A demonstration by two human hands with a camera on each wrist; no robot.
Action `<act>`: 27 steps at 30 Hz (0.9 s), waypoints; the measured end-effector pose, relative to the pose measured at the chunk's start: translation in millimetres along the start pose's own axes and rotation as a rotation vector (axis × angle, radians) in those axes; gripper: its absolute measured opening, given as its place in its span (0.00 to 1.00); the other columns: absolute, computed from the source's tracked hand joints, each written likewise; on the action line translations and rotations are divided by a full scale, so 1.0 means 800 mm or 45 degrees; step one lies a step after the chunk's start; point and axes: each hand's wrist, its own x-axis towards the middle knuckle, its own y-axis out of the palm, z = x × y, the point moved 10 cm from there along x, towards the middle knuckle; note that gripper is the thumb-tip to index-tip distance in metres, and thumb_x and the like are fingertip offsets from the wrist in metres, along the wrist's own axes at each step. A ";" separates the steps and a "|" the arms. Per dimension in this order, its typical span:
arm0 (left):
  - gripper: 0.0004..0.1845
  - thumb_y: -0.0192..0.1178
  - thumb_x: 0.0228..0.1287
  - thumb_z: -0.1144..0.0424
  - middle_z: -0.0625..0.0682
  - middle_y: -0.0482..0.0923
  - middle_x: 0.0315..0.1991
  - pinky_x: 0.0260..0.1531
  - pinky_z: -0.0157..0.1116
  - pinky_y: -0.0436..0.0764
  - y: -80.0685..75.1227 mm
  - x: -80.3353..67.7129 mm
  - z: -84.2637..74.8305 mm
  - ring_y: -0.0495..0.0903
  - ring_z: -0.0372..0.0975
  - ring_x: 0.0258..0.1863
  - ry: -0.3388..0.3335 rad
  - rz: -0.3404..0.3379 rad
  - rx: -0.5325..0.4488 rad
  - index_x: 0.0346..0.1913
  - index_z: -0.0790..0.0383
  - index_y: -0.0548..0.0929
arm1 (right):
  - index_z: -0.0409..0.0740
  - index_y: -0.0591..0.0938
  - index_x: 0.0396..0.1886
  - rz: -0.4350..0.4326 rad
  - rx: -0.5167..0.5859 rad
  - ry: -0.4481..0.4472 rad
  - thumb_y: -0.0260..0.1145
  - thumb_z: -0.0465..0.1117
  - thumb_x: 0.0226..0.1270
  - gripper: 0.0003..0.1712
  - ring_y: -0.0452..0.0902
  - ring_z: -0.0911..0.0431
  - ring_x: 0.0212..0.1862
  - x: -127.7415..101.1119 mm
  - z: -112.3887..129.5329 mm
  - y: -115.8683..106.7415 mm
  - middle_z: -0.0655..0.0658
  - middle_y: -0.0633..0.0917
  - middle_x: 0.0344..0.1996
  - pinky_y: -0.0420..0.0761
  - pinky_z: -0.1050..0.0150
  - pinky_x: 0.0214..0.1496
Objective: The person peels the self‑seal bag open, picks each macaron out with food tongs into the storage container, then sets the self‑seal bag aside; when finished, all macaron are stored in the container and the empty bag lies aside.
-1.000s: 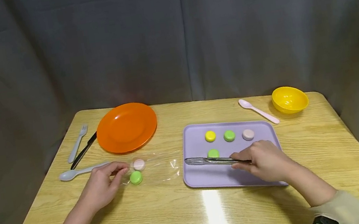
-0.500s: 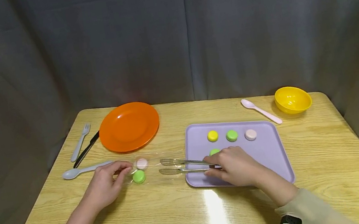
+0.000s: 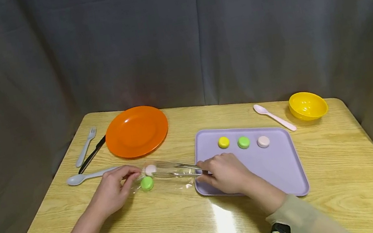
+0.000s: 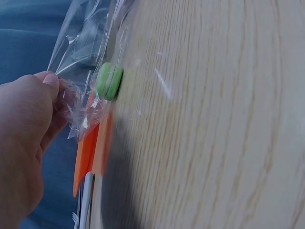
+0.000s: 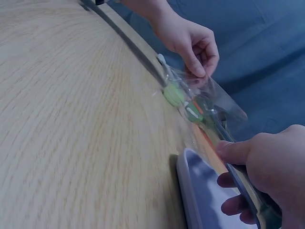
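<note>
My left hand point(image 3: 111, 189) pinches the edge of a clear plastic bag point(image 4: 71, 107). Inside it lie a green macaron point(image 3: 147, 183) and a pale pink macaron point(image 3: 150, 170). From the right, my right hand point(image 3: 226, 175) grips metal tongs point(image 3: 188, 172) by the handle end, arms spread apart. Their front part overlaps the bag near the pink macaron; whether the tips touch it, I cannot tell. On the lilac tray point(image 3: 276, 175) sit a yellow macaron point(image 3: 223, 142), another green macaron point(image 3: 243, 142) and another pink macaron point(image 3: 263, 141). Part of the tray hides behind my right hand.
An orange plate point(image 3: 136, 132) stands behind the bag. Left of it lie a grey fork point(image 3: 85, 148), a black knife point(image 3: 92, 154) and a grey spoon point(image 3: 84, 177). A pink spoon point(image 3: 274, 117) and a yellow bowl point(image 3: 308, 106) are at the back right.
My right hand has moved left with the tongs, from over the tray to the bag, and the tong arms have spread. It now covers where the front green macaron lay. My left hand keeps its hold.
</note>
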 end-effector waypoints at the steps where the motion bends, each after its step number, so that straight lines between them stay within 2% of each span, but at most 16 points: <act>1: 0.08 0.68 0.72 0.73 0.45 0.89 0.44 0.39 0.44 0.88 0.000 0.000 0.000 0.87 0.37 0.41 0.003 0.000 -0.004 0.46 0.58 0.90 | 0.52 0.85 0.37 -0.001 -0.008 0.009 0.74 0.53 0.73 0.12 0.73 0.62 0.24 0.001 0.001 0.001 0.61 0.77 0.21 0.72 0.60 0.22; 8: 0.10 0.68 0.71 0.74 0.45 0.89 0.46 0.40 0.42 0.88 0.003 0.003 -0.001 0.87 0.36 0.41 0.034 -0.004 -0.035 0.47 0.56 0.89 | 0.55 0.78 0.32 0.003 -0.025 0.027 0.73 0.55 0.73 0.16 0.72 0.61 0.24 0.011 0.008 0.009 0.61 0.73 0.19 0.70 0.61 0.21; 16: 0.11 0.69 0.70 0.75 0.43 0.89 0.44 0.34 0.34 0.83 0.003 0.006 -0.001 0.83 0.33 0.36 0.050 -0.014 -0.034 0.46 0.54 0.89 | 0.55 0.77 0.31 0.044 -0.054 0.036 0.73 0.55 0.73 0.17 0.71 0.61 0.23 0.020 0.010 0.012 0.60 0.74 0.20 0.69 0.62 0.20; 20: 0.10 0.69 0.70 0.75 0.43 0.89 0.43 0.34 0.36 0.85 0.004 0.006 -0.001 0.84 0.33 0.36 0.046 -0.011 -0.036 0.46 0.56 0.89 | 0.55 0.78 0.31 0.072 -0.060 0.029 0.73 0.55 0.74 0.16 0.71 0.62 0.23 0.023 0.012 0.014 0.60 0.75 0.20 0.71 0.62 0.21; 27: 0.09 0.68 0.71 0.75 0.44 0.89 0.44 0.38 0.41 0.88 0.005 0.006 0.000 0.86 0.35 0.39 0.018 0.005 -0.042 0.46 0.58 0.89 | 0.56 0.75 0.28 0.082 -0.054 0.004 0.72 0.55 0.75 0.19 0.69 0.61 0.21 0.026 0.017 0.017 0.60 0.71 0.16 0.70 0.60 0.22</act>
